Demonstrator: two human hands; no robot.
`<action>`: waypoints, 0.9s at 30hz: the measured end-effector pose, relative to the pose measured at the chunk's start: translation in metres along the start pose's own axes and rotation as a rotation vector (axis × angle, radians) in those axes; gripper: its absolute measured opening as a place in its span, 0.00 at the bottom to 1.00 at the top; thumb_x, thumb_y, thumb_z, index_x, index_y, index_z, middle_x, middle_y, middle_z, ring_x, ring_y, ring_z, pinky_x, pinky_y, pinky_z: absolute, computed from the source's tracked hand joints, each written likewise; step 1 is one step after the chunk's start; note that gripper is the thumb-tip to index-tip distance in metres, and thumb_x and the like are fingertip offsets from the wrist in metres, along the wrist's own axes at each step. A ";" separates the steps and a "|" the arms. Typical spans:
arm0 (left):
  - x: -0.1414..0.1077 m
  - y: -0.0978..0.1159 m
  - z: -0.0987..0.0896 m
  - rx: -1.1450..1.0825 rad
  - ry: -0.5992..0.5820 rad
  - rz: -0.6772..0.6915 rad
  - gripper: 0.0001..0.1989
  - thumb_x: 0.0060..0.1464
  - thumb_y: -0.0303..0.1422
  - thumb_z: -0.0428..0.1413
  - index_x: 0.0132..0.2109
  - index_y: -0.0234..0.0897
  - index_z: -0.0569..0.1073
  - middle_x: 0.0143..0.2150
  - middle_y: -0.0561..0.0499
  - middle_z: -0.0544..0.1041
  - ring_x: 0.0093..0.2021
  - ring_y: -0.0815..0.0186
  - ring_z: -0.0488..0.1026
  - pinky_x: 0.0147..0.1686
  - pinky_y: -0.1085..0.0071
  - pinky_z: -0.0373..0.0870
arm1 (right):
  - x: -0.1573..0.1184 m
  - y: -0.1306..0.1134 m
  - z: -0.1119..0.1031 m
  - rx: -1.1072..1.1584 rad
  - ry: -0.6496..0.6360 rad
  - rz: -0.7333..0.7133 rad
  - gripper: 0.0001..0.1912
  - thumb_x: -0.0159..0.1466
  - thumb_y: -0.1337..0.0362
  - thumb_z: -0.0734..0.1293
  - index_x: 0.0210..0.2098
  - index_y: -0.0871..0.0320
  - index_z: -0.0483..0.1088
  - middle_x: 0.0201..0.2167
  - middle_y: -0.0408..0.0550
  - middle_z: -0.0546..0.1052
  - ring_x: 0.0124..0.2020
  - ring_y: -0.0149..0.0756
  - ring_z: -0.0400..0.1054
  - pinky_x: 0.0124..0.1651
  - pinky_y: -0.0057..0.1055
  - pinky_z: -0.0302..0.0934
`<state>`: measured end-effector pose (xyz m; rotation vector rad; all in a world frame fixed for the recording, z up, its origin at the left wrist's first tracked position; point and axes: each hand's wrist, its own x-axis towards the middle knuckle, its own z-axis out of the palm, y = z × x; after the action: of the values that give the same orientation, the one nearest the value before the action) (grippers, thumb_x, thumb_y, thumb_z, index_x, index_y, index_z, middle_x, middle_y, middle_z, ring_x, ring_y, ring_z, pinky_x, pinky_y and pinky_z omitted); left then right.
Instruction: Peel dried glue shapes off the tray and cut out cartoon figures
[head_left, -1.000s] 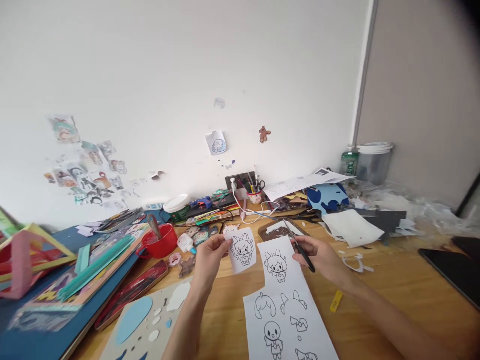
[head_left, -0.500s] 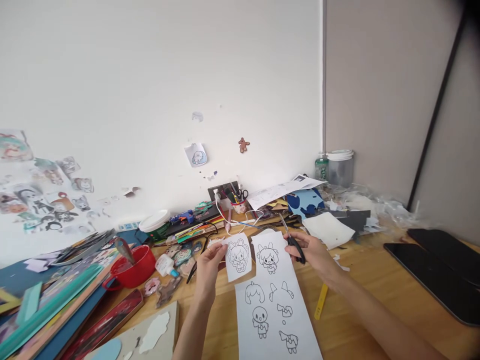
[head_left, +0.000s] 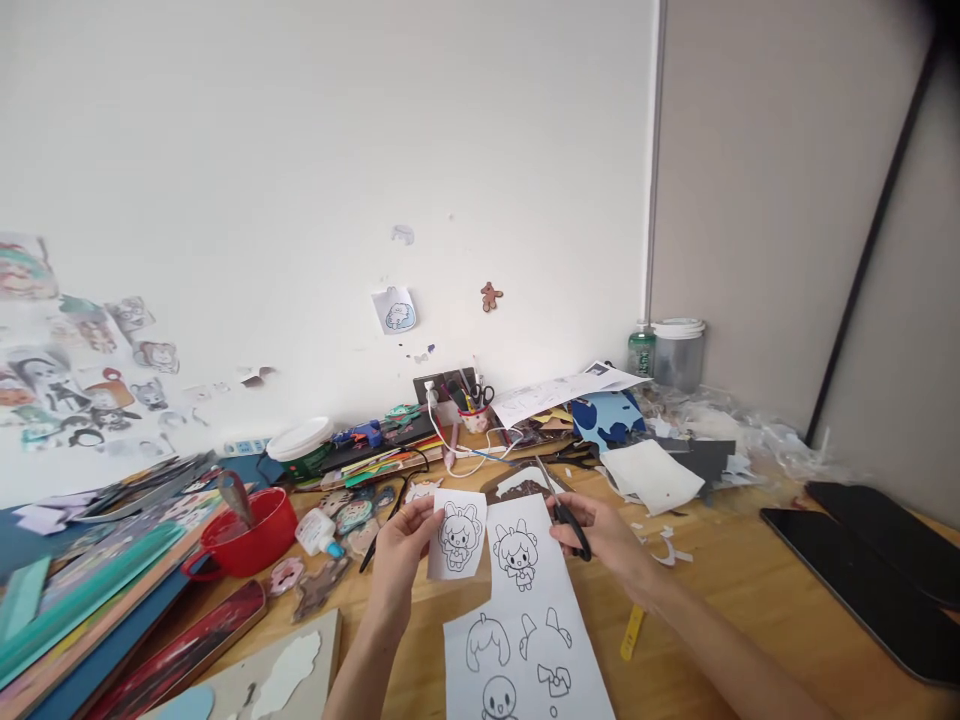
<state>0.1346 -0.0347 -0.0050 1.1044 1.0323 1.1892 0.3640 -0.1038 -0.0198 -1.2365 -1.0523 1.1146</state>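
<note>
My left hand [head_left: 403,548] pinches a small cut-out piece of paper [head_left: 442,560] by its left edge; a line-drawn character is on it. In my right hand [head_left: 596,535] are black-handled scissors [head_left: 574,525], blades pointing up and away, the handle against the palm. That same hand also pinches the upper right edge of a larger paper sheet [head_left: 529,625], printed with another character and separate outline parts. The sheet's upper left corner is cut away. The two papers are side by side, close together above the wooden table [head_left: 660,660].
A red mug [head_left: 259,535] with a spoon-like tool stands left, near a glue bottle [head_left: 319,533]. A pen cup [head_left: 474,415] sits by the wall. Rulers [head_left: 97,575] and boards crowd the left; a dark tablet [head_left: 855,590] and a yellow cutter-like strip [head_left: 632,632] lie right.
Both hands and the two papers have shifted lower and slightly left in view. The gap between small piece and sheet has narrowed. The camera view has tilted a little.
</note>
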 end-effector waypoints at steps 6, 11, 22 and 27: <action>-0.001 0.001 0.001 -0.020 -0.022 -0.026 0.21 0.29 0.40 0.67 0.32 0.34 0.71 0.29 0.51 0.75 0.29 0.70 0.70 0.29 0.74 0.66 | -0.001 -0.001 -0.001 -0.009 0.019 -0.014 0.15 0.47 0.63 0.68 0.35 0.57 0.68 0.22 0.39 0.69 0.24 0.30 0.64 0.29 0.29 0.58; -0.003 0.003 0.003 -0.020 -0.023 -0.025 0.20 0.29 0.40 0.67 0.30 0.34 0.70 0.28 0.51 0.74 0.29 0.69 0.70 0.32 0.73 0.67 | -0.001 -0.003 -0.002 -0.026 0.046 -0.038 0.16 0.47 0.61 0.68 0.36 0.57 0.69 0.24 0.42 0.71 0.25 0.33 0.65 0.31 0.32 0.60; 0.000 0.000 0.001 -0.002 -0.034 -0.040 0.19 0.31 0.39 0.66 0.30 0.34 0.70 0.26 0.53 0.74 0.27 0.71 0.69 0.31 0.75 0.66 | -0.001 -0.004 -0.003 -0.048 0.049 -0.046 0.15 0.47 0.61 0.69 0.36 0.56 0.69 0.22 0.41 0.70 0.24 0.33 0.65 0.31 0.32 0.61; 0.002 -0.003 -0.001 0.001 -0.018 -0.037 0.19 0.31 0.39 0.66 0.30 0.34 0.69 0.27 0.54 0.73 0.28 0.72 0.68 0.31 0.75 0.65 | 0.003 0.001 -0.005 -0.022 0.038 -0.043 0.16 0.48 0.61 0.69 0.37 0.56 0.69 0.24 0.41 0.70 0.24 0.32 0.64 0.31 0.32 0.61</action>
<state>0.1342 -0.0331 -0.0077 1.0909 1.0356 1.1469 0.3698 -0.1014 -0.0210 -1.2422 -1.0606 1.0450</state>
